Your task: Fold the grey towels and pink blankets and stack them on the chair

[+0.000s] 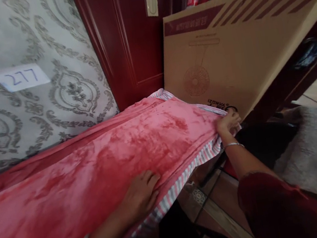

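Pink cloth (138, 142), striped border (182, 180): lies along patterned wall (72, 84), far end beside cardboard box (232, 52). Left grip (141, 193): loosely spread, empty, resting on cloth. Right grip (228, 122): curled around border. Advised: steady left, draw edge taut.

open above the pink cloth (99, 163) and down to the floor (190, 201) beside it, but blocked at the back by the patterned wall (77, 91) and red panel (142, 50), and at the right end by the big box (232, 52).
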`<state>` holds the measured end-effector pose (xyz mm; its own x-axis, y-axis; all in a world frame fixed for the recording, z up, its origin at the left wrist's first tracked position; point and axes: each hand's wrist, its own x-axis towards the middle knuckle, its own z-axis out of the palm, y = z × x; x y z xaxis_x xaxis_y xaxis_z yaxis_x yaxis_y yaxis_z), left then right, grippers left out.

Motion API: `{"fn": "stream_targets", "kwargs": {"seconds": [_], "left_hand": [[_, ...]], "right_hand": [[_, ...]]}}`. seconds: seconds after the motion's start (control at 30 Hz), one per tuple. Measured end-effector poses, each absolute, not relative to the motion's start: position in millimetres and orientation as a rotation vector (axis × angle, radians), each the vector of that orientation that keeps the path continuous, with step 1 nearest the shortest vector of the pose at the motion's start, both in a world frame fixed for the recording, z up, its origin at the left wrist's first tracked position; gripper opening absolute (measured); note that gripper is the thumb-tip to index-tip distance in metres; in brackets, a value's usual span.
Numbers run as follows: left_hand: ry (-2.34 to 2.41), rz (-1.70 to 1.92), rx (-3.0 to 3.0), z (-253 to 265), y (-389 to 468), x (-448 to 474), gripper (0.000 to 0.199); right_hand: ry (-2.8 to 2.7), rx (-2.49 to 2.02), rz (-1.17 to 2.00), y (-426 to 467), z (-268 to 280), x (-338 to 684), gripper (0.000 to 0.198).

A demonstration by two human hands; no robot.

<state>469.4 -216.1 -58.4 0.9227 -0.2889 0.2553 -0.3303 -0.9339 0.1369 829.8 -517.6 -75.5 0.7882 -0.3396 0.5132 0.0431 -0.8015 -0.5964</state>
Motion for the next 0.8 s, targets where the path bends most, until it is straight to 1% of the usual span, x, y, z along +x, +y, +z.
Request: {"fn": "stream_targets", "kwargs": {"seconds": [0.07,0.13,0.23,0.3,0.37,0.43,0.5,0.63,0.8], "left_hand": [[-0.449,0.427,2.928,-53,-206,451,0.039],[-0.378,0.457,2.960,-51,-196,428,0.043],[-0.282,0.382,3.008,-52,-182,391,0.047],[-0.187,0.300,3.058,-56,-174,367,0.051],[-0.054,0.232,3.096,-62,-168,344,0.056],[0.080,0.197,3.108,-66,-164,323,0.058],[0.170,0.176,3.107,-69,-162,306,0.056],[0.299,0.164,3.108,-70,-161,277,0.053],[0.448,0.230,3.078,-64,-145,231,0.059]], "right_hand": [[0.108,-2.364,-0.904,-499,-65,815,0.053],[-0.224,-2.398,-0.918,-476,-58,792,0.058],[-0.700,-2.487,-0.771,-445,-65,750,0.059],[-0.824,-2.609,-0.589,-435,-80,726,0.057],[-0.818,-2.737,-0.404,-433,-98,713,0.056],[-0.783,-2.804,-0.315,-436,-111,710,0.056],[-0.768,-2.818,-0.294,-439,-116,712,0.058],[-0.720,-2.831,-0.208,-439,-106,709,0.061],[-0.666,-2.848,-0.141,-439,-105,707,0.067]]}}
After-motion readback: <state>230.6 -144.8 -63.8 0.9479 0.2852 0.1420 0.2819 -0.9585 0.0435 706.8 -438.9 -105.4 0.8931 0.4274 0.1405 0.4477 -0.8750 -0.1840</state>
